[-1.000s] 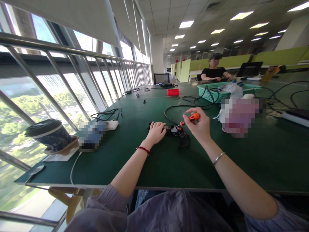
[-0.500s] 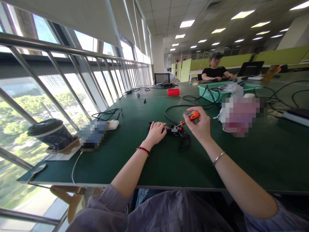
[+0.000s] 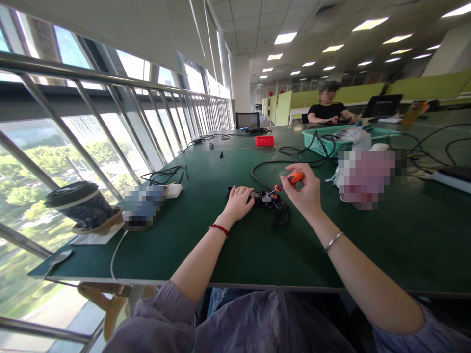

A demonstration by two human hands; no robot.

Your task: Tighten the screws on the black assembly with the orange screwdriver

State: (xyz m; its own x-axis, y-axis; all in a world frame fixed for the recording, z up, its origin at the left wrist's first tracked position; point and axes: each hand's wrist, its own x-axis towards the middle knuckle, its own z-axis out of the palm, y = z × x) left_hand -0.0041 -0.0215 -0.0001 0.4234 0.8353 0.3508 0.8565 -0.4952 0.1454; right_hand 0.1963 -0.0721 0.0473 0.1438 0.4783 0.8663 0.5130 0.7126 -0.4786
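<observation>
Little changed: right hand [image 3: 305, 190] keeps screwdriver [image 3: 295, 177] pinched between thumb and fingers, tip at device [image 3: 268, 201] on table [image 3: 257, 255]. Left hand [image 3: 240, 202] stays half-curled over device's left end, grip unclear. Work apparently continues at same spot.

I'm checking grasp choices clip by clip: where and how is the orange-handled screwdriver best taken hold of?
Probably by its thick orange handle, coming from the right and above, where the right hand holds it. The screwdriver slants, handle up to the right, with its thin shaft running down left toward the black device; that side stays clear of the left hand.
</observation>
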